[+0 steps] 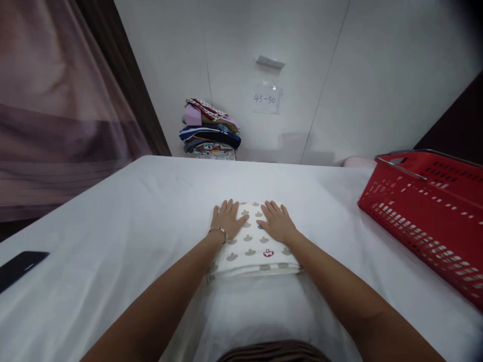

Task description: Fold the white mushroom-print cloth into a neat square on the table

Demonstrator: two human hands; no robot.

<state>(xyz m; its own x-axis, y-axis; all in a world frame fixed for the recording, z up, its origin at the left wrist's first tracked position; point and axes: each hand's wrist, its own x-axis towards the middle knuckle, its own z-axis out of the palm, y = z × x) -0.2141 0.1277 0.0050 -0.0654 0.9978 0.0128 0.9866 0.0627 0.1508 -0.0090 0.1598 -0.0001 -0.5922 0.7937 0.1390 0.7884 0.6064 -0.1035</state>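
A folded white cloth [248, 246] with a grey mushroom-like print, one red figure and a bit of blue lies on the white-covered table [151, 211] in front of me. My left hand [227, 219] rests flat on its far left part, fingers spread, with a bracelet [220, 231] at the wrist. On the far right part lies my right hand [278, 221], also flat with its fingers apart. Both palms touch the cloth and neither hand grips it. What kind of item the folded cloth is, I cannot tell.
A red perforated basket [426, 211] with a metal handle stands at the right. At the left edge lies a dark phone-like object [18, 266]. Beyond the table, a stack of folded clothes [211, 131] stands by the wall, near a paper marked "45-50" [266, 99]. A curtain [56, 115] hangs left.
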